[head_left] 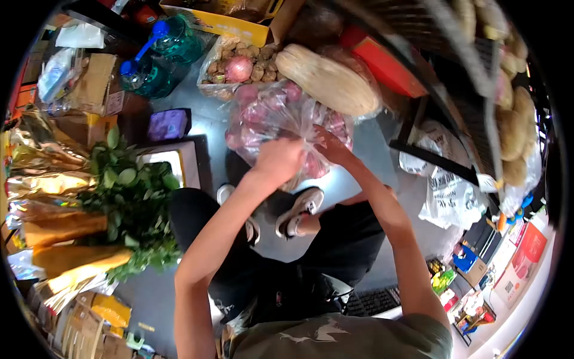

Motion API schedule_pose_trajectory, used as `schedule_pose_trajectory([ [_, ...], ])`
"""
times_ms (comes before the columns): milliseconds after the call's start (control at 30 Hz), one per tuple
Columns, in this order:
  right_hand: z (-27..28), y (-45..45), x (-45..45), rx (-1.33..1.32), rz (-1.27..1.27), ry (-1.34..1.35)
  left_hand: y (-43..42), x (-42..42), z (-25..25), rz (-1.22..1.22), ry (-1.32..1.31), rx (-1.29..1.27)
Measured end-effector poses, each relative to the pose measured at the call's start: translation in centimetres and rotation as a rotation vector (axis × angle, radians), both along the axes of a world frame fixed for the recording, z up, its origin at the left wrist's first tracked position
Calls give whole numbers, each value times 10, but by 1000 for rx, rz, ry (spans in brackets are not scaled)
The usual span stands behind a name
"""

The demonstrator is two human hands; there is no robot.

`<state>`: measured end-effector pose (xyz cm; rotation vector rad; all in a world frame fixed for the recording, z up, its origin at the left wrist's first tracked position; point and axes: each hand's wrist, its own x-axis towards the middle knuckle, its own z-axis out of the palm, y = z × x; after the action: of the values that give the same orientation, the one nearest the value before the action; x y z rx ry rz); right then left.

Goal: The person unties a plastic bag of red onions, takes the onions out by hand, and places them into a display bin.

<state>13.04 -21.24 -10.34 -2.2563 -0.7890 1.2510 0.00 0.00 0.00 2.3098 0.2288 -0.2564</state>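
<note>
A clear plastic bag (254, 116) full of reddish-purple round produce, which look like onions, rests on the grey floor in front of my feet. My left hand (280, 160) is closed on the gathered plastic at the bag's near side. Close by on the right, my right hand (329, 145) touches the bunched plastic with its fingers partly spread; whether they pinch the film is too small to tell. A box of brown lumpy produce (263, 55) with one onion (238, 69) on top stands just beyond the bag. Beside it lies a large pale gourd (329, 81) in plastic wrap.
Blue-capped bottles (149, 75) and a purple packet (167, 124) are at the left. Green leafy stems (128, 191) in gold wrapping lie nearer me. A black metal rack (439, 157) and white plastic bags (451, 197) stand at the right.
</note>
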Motion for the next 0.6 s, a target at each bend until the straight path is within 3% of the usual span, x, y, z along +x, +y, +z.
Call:
schedule_pose_trajectory([
  [67,6,-22,11,49,127,-155,-26,13,15,-76,-166,40],
  [100,-55,-13,-7,-126,375,-216,-40,-8,-76,-161,-164,98],
  [167,-63,50,26,-121,451,-385,-4,12,-84,-290,-352,248],
  [267,-50,34,31,-90,602,-349,-2,6,-72,-442,-168,215],
  [400,26,47,17,-304,538,-477,24,25,-83,-474,49,290],
  [567,30,27,10,-253,462,-519,30,19,-90,-497,174,218],
  [600,25,22,8,-112,292,-633,27,17,-100,-520,95,252],
])
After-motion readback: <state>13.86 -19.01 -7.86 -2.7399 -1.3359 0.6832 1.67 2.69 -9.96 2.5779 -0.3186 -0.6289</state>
